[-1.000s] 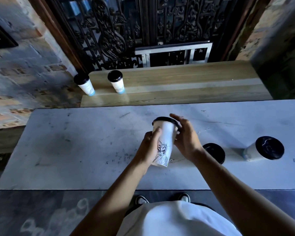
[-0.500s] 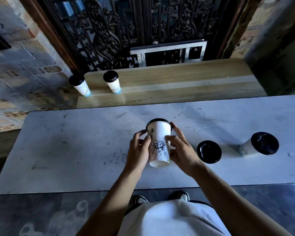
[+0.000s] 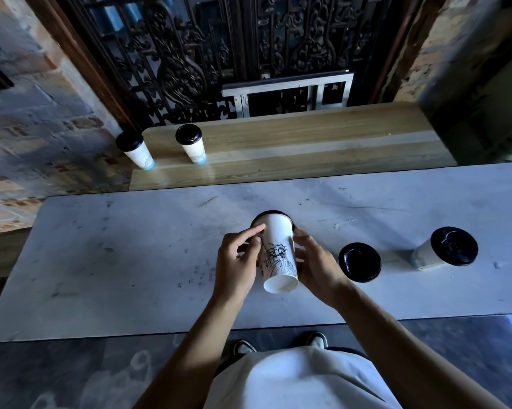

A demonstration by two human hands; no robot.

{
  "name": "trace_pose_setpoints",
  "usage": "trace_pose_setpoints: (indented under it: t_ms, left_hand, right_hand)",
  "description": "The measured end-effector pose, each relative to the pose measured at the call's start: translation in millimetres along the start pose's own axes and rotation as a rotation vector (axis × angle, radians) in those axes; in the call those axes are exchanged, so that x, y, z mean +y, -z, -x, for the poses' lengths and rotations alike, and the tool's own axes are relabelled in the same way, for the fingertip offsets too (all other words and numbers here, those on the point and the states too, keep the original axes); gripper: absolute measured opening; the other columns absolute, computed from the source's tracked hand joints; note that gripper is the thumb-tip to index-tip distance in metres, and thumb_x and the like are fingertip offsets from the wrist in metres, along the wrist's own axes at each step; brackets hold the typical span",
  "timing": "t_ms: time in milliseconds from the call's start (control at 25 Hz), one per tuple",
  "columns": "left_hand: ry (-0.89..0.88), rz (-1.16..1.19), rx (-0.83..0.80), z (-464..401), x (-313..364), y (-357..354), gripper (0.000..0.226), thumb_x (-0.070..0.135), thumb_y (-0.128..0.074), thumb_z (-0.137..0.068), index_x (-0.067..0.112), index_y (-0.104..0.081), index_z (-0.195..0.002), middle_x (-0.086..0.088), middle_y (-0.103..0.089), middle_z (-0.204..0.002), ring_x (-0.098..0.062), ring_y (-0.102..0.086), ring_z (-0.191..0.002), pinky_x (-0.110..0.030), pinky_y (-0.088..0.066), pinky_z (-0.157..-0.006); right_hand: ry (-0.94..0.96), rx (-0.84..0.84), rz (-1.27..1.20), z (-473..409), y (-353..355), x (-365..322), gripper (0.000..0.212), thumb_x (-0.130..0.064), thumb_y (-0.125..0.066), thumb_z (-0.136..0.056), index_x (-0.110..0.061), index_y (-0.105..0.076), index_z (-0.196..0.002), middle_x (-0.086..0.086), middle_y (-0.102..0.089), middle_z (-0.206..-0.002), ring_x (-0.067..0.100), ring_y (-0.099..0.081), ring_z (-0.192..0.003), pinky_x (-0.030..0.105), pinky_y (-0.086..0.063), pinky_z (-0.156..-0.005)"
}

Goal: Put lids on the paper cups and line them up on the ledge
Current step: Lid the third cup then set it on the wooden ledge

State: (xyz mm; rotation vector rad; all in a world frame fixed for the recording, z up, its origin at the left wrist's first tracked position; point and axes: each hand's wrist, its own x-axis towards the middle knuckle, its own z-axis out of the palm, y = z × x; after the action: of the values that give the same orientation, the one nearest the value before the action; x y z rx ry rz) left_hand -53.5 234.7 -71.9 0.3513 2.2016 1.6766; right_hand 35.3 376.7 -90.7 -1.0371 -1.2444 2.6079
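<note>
A white paper cup (image 3: pixel 278 255) printed with a Statue of Liberty drawing is held between both hands above the marble table (image 3: pixel 130 246), tilted so its base faces the person and its black lid (image 3: pixel 271 214) points away. The left hand (image 3: pixel 237 261) curls round the cup's left side, forefinger stretched toward the lid rim; the right hand (image 3: pixel 313 264) cups the right side. A loose lid (image 3: pixel 359 262) and a lidded cup (image 3: pixel 443 248) lie to the right. Two lidded cups (image 3: pixel 135 150) (image 3: pixel 192 143) stand on the wooden ledge (image 3: pixel 307 143).

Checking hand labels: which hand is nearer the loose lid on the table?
Right. The right hand grips the cup just beside the loose lid; the left hand is on the cup's far side.
</note>
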Motion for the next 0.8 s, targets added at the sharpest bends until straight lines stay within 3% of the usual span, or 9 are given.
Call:
trace_pose_setpoints:
  t_ms: [80, 160, 240, 320, 480, 640, 800]
  left_hand:
    - [0.037, 0.033, 0.016, -0.1, 2.3, 0.4, 0.03, 0.027, -0.064, -0.095, 0.053, -0.077, -0.104, -0.002, -0.067, -0.107, -0.032, -0.071, -0.09, -0.061, -0.059, -0.085]
    - [0.06, 0.069, 0.018, -0.4, 3.9, 0.4, 0.02, 0.036, -0.067, -0.091, 0.05, -0.078, -0.101, 0.002, -0.071, -0.104, -0.024, -0.071, -0.086, -0.055, -0.061, -0.081]
    - [0.035, 0.086, 0.012, 0.5, 4.7, 1.9, 0.017, 0.039, -0.071, -0.088, 0.049, -0.078, -0.1, 0.008, -0.075, -0.098, -0.009, -0.071, -0.084, -0.036, -0.058, -0.078]
    - [-0.009, 0.065, 0.015, 0.3, 2.3, 4.0, 0.019, 0.033, -0.075, -0.09, 0.046, -0.077, -0.102, 0.005, -0.075, -0.099, -0.007, -0.072, -0.091, -0.029, -0.055, -0.084]
    - [-0.042, 0.006, 0.027, -4.1, -2.6, 6.2, 0.024, 0.018, -0.074, -0.094, 0.039, -0.074, -0.106, -0.003, -0.07, -0.107, -0.012, -0.07, -0.096, -0.039, -0.058, -0.092]
    - [-0.055, -0.001, 0.023, -8.2, -4.7, 9.8, 0.027, 0.017, -0.07, -0.096, 0.043, -0.075, -0.101, -0.001, -0.072, -0.108, -0.004, -0.069, -0.09, -0.038, -0.06, -0.078]
    - [-0.04, 0.004, 0.009, -10.1, -8.5, 10.9, 0.036, 0.011, -0.066, -0.097, 0.045, -0.077, -0.098, 0.0, -0.074, -0.107, -0.016, -0.068, -0.092, -0.055, -0.063, -0.078]
  right_hand:
    - [-0.014, 0.055, -0.037, -1.5, 0.1, 0.9, 0.034, -0.032, -0.056, -0.1, -0.013, -0.062, -0.128, 0.022, -0.076, -0.096, 0.032, -0.075, -0.083, 0.04, -0.061, -0.071]
    - [0.011, 0.046, 0.002, -2.1, 1.3, 2.1, 0.033, -0.019, -0.045, -0.104, -0.026, -0.061, -0.133, 0.017, -0.076, -0.088, 0.03, -0.075, -0.08, 0.036, -0.06, -0.067]
    - [0.028, 0.023, 0.072, -2.4, 1.4, 1.7, 0.049, -0.008, -0.035, -0.103, -0.036, -0.052, -0.139, 0.018, -0.076, -0.096, 0.03, -0.075, -0.085, 0.035, -0.06, -0.071]
    - [0.026, 0.007, 0.12, -1.8, -0.2, -0.2, 0.055, -0.006, -0.035, -0.102, -0.04, -0.045, -0.144, 0.018, -0.077, -0.103, 0.031, -0.075, -0.09, 0.036, -0.06, -0.077]
    - [0.01, 0.042, 0.138, -4.7, -0.1, -3.9, 0.051, -0.01, -0.041, -0.103, -0.035, -0.047, -0.147, 0.02, -0.073, -0.118, 0.038, -0.07, -0.092, 0.04, -0.054, -0.078]
    - [0.013, 0.064, 0.088, -7.4, -0.1, -4.7, 0.041, -0.012, -0.045, -0.102, -0.024, -0.056, -0.14, 0.011, -0.076, -0.1, 0.038, -0.067, -0.087, 0.047, -0.049, -0.084]
    - [0.029, 0.06, 0.093, -7.2, -1.2, -7.1, 0.035, -0.014, -0.05, -0.1, -0.023, -0.061, -0.132, 0.003, -0.078, -0.09, 0.028, -0.069, -0.072, 0.04, -0.05, -0.075]
